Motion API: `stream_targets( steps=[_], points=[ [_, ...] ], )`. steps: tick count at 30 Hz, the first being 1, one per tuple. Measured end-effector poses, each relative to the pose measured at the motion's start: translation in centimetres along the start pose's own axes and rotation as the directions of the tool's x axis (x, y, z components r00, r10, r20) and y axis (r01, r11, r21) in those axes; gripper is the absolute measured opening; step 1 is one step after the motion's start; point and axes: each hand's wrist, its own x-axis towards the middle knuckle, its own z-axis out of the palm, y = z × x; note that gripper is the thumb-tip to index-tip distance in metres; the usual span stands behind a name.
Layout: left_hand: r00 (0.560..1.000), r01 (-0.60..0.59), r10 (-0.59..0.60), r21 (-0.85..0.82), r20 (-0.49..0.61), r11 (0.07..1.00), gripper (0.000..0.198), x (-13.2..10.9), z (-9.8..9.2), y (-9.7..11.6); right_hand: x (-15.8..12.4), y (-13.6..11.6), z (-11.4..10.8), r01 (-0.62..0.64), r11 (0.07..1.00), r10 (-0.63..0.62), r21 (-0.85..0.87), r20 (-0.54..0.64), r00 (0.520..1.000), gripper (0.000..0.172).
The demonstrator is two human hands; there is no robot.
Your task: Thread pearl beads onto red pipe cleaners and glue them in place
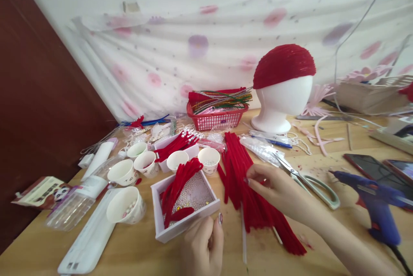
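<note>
A thick bundle of red pipe cleaners (237, 173) lies lengthwise on the table. Over its middle is my right hand (271, 185), thumb and fingers pinched on the red stems. My left hand (204, 246) is curled closed at the near edge, just in front of a white box (161, 231); whatever it may hold is hidden. That box contains small pearl beads (196, 192) and bent red pipe cleaner pieces (180, 181). Farther back, a white foam head (280, 99) wears a cap of red fuzzy rows (285, 65).
Paper cups (125, 207) with beads stand left of the box. Scissors (303, 177), a blue glue gun (374, 203) and phones (377, 173) lie to the right. A red basket (219, 119) of pipe cleaners stands behind; a white power strip (88, 237) lies at left.
</note>
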Motion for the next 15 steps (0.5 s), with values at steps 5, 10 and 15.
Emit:
stream_targets(
  steps=[5, 10, 15],
  points=[
    [0.989, 0.143, -0.134, -0.159, 0.067, 0.977, 0.019, 0.0, 1.5, 2.0, -2.5, -0.4, 2.0, 0.013, 0.957, 0.021, 0.289, -0.116, 0.993, 0.021],
    [0.967, 0.200, -0.164, -0.182, 0.196, 0.963, 0.030, 0.3, 2.4, 3.2, -4.6, -1.2, 3.7, 0.099, 0.693, 0.081, 0.715, -0.214, 0.974, 0.013],
    [0.966, 0.133, -0.066, -0.263, 0.250, 0.956, 0.028, 0.8, 2.2, 3.7, -5.7, -1.2, 4.8, 0.067, 0.617, 0.154, 0.784, -0.204, 0.967, 0.014]
  ],
)
